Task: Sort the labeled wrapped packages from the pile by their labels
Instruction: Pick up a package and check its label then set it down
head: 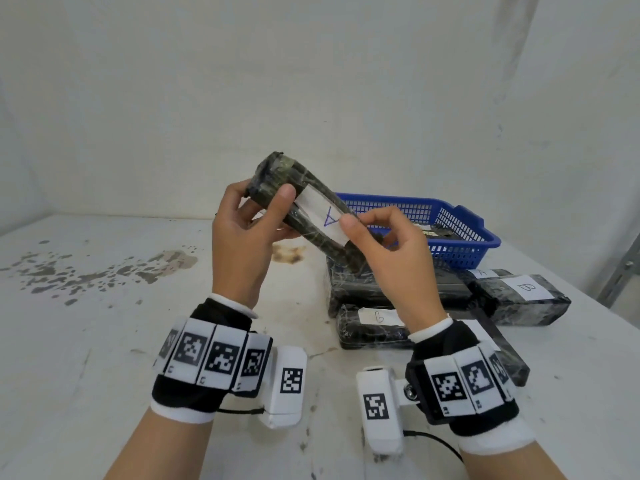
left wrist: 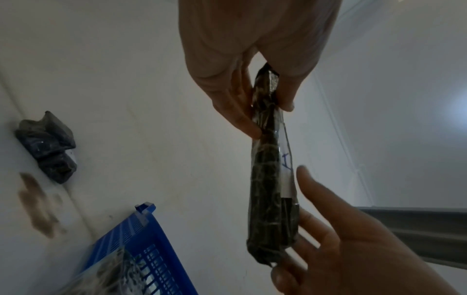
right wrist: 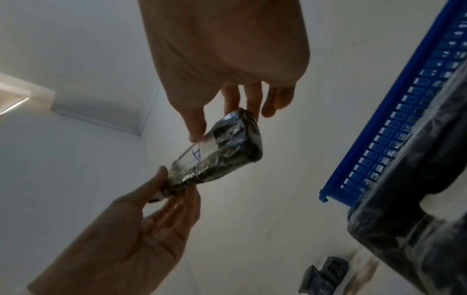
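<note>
Held aloft over a stained white tabletop (head: 104, 341), gripped at its upper far end by the left hand (head: 242, 244), thumb pressed on the front face and fingers (head: 235, 192) curled behind: a dark, plastic-wrapped package (head: 304, 209), long and flat. Long axis tilted, high end up and to the left, low end down toward the right, dipping toward the pile. Facing the head camera, a white paper label (head: 325, 216) marked with a blue "A". Pinched at the lower end by the right hand (head: 394, 258), thumb on the label's edge, fingers bent round the back; confirmed in the left wrist view, with the package (left wrist: 267, 179) clamped between both hands. Step in hand, by the look of it: reading the label before placement. Next move likely calls for carrying the package to wherever the "A" group belongs, keeping the label turned up; which spot that is cannot be told. Farther right, a blue slotted basket (head: 460, 244) at the back of the tabletop, something wrapped already inside. In front of it, the pile (head: 433, 299) of similar dark packages lying flat, two with labels reading "B" (head: 526, 287), another partly hidden label (head: 483, 273) resembling an "A". On both wrists, black bands carrying square coded markers.
</note>
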